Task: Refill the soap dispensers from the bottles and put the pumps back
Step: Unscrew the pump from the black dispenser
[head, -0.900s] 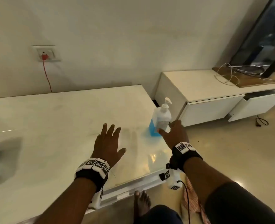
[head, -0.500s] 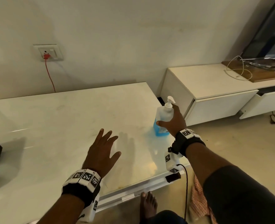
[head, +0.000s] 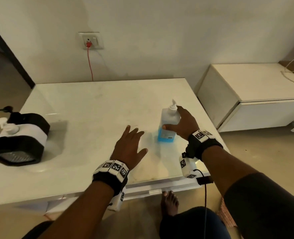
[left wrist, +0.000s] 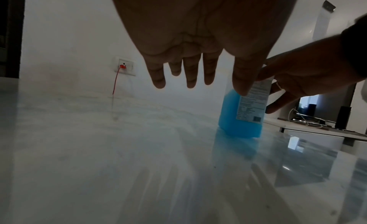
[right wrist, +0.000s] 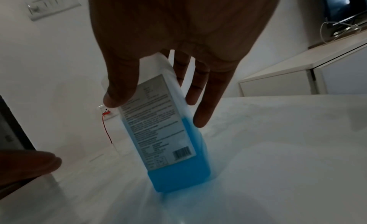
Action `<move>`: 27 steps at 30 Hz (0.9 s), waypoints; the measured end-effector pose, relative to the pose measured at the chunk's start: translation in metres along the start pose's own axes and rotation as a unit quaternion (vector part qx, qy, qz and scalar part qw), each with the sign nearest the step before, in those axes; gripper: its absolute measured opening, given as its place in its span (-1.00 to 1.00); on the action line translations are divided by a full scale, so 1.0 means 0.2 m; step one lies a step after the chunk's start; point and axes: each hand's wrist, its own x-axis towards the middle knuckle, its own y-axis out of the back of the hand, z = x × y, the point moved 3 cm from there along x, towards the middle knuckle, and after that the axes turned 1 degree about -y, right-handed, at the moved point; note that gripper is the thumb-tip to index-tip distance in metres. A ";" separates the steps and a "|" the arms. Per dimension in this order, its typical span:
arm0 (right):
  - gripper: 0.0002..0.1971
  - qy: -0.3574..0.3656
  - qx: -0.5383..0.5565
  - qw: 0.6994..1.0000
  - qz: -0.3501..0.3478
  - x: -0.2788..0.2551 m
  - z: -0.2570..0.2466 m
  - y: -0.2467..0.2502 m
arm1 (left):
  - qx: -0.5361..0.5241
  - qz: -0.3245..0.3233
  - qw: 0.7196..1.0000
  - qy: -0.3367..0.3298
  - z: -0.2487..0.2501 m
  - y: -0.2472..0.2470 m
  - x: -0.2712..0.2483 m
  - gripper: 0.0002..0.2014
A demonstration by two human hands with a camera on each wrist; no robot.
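At the table's (head: pixel 84 100) left edge stand the black-and-white dispensers (head: pixel 21 140). The left hand (head: pixel 129 149) hovers with its fingers spread apart. The right hand (head: pixel 184 125) has thumb and fingers around the soap bottle (head: pixel 167 128) (blue liquid inside), near the right edge.

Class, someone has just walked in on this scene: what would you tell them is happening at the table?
A person stands at a white table. Their right hand grips a pump bottle part full of blue liquid, which stands on the table with its pump on. The left hand is spread open beside it, holding nothing. At the table's left edge sits a black and white holder with more pump dispensers, untouched. No pouring has begun.
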 end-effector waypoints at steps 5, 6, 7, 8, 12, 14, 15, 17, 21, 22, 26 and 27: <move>-0.11 -0.004 -0.040 0.999 -0.010 -0.03 -0.06 0.00 | -0.026 0.013 0.999 0.029 -0.08 0.07 -0.09 -0.32; -0.06 -0.005 -0.047 0.999 0.003 -0.04 -0.08 -0.01 | -0.041 0.022 0.998 0.036 -0.10 0.08 -0.11 -0.33; -0.01 -0.009 -0.043 0.999 0.021 -0.05 -0.09 -0.01 | -0.058 0.032 0.997 0.045 -0.13 0.09 -0.13 -0.35; 0.03 -0.013 -0.029 0.999 0.039 -0.07 -0.12 -0.01 | -0.073 0.043 0.995 0.055 -0.16 0.10 -0.15 -0.36; -0.09 -0.021 0.002 0.991 0.134 -0.20 -0.21 -0.04 | -0.135 0.088 0.982 0.103 -0.27 0.14 -0.25 -0.41; -0.23 -0.016 -0.016 0.978 0.205 -0.28 -0.27 -0.07 | -0.171 0.105 0.972 0.121 -0.32 0.17 -0.32 -0.46; -0.31 -0.015 -0.011 0.972 0.236 -0.32 -0.30 -0.08 | -0.196 0.115 0.965 0.131 -0.34 0.19 -0.36 -0.50; -0.45 0.005 0.024 0.963 0.267 -0.39 -0.37 -0.15 | -0.248 0.155 0.943 0.159 -0.40 0.27 -0.45 -0.59; -0.65 0.114 0.073 0.974 0.180 -0.43 -0.61 -0.44 | -0.291 0.233 0.903 0.212 -0.57 0.45 -0.62 -0.66; -0.66 0.139 0.076 0.977 0.140 -0.43 -0.67 -0.52 | -0.292 0.248 0.896 0.225 -0.62 0.49 -0.65 -0.67; -0.74 0.213 0.095 0.972 -0.022 -0.43 -1.01 -0.86 | -0.254 0.322 0.850 0.330 -0.85 0.62 -0.85 -0.79; -0.74 0.234 0.091 0.967 -0.050 -0.44 -1.09 -0.93 | -0.244 0.337 0.836 0.359 -0.88 0.63 -0.90 -0.80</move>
